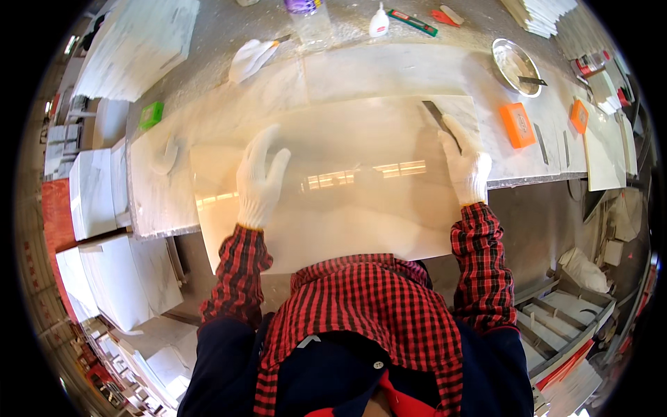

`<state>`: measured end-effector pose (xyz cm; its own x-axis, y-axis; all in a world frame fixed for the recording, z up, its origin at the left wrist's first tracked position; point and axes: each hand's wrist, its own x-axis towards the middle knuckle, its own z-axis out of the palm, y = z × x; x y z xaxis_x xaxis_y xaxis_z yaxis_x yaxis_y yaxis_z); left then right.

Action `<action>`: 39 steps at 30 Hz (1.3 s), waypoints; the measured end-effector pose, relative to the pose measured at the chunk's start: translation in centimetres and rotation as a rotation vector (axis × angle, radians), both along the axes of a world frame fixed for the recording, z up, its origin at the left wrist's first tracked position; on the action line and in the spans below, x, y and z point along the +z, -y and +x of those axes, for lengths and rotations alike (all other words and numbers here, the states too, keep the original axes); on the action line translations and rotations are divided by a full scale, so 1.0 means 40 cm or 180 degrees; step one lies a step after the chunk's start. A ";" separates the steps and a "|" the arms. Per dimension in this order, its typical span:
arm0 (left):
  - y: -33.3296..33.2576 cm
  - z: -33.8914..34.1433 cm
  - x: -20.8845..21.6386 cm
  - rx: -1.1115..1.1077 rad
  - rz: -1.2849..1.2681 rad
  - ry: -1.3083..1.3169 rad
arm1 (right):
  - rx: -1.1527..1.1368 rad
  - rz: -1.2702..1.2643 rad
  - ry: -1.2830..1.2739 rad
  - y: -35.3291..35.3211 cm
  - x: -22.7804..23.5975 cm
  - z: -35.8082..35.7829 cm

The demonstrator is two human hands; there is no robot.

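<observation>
A large glossy cream-coloured slab lies across the bench in front of me, its near edge overhanging towards my body. On its left part rests my left hand in a white knit glove, thumb apart from the fingers and nothing held. Near the slab's right edge, my right hand, gloved the same way, is closed around a thin dark metal blade. The blade points away from me to the far left, and its lower end is partly covered by my fingers.
A bowl of pale paste stands far right, beside an orange box and a loose metal strip. Farther back are a clear bottle, a white squeeze bottle and a white glove. A green block sits left.
</observation>
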<state>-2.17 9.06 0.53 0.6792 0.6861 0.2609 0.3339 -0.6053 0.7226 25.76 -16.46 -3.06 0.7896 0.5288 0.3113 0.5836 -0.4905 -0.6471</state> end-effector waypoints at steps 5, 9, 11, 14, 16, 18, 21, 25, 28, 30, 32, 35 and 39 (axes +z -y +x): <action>0.134 -0.111 -0.024 0.0275 -0.0189 0.0090 | 0.0055 -0.0035 0.0038 0.001 -0.003 0.004; 0.181 -0.119 -0.038 -0.0022 -0.0015 0.0157 | 0.0176 0.0208 -0.0128 0.000 0.015 0.020; 0.178 -0.104 -0.036 -0.0084 0.0223 0.0121 | 0.0172 0.0186 -0.0231 0.010 0.031 0.062; 0.177 -0.071 -0.025 -0.0131 0.0474 -0.0052 | -0.0150 -0.0061 -0.1062 0.025 0.102 0.157; 0.175 -0.052 -0.015 -0.0341 0.0632 -0.0130 | -0.0066 -0.0016 -0.0936 0.032 0.121 0.207; 0.172 -0.042 0.005 -0.0728 0.0819 -0.0156 | -0.0020 -0.0001 -0.0901 0.028 0.132 0.224; 0.217 -0.023 -0.018 -0.1407 0.0923 0.0140 | -0.0007 -0.0159 -0.0972 0.009 0.126 0.209; 0.240 0.014 -0.012 -0.1869 0.1145 -0.0204 | 0.0065 -0.0077 -0.0947 0.001 0.101 0.201; 0.225 0.044 0.006 -0.1627 0.1179 -0.0453 | 0.0026 0.0036 -0.1006 0.009 0.091 0.207; 0.204 0.045 0.010 -0.1653 0.1217 -0.0606 | -0.0004 0.0061 -0.1048 0.010 0.099 0.209; 0.196 0.039 0.016 -0.1672 0.1219 -0.0707 | -0.0045 0.0030 -0.1067 0.016 0.107 0.201; 0.197 0.030 0.027 -0.1709 0.1190 -0.0760 | -0.0129 0.0184 -0.1144 0.040 0.095 0.188; 0.186 0.034 0.023 -0.1722 0.1180 -0.0700 | 0.0049 0.0373 -0.1248 0.044 0.093 0.136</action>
<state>-0.80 1.64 1.45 0.9648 0.1281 0.2298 0.0305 -0.9220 0.3859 31.20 -18.24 0.67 0.8527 0.5203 0.0472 0.2883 -0.3934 -0.8730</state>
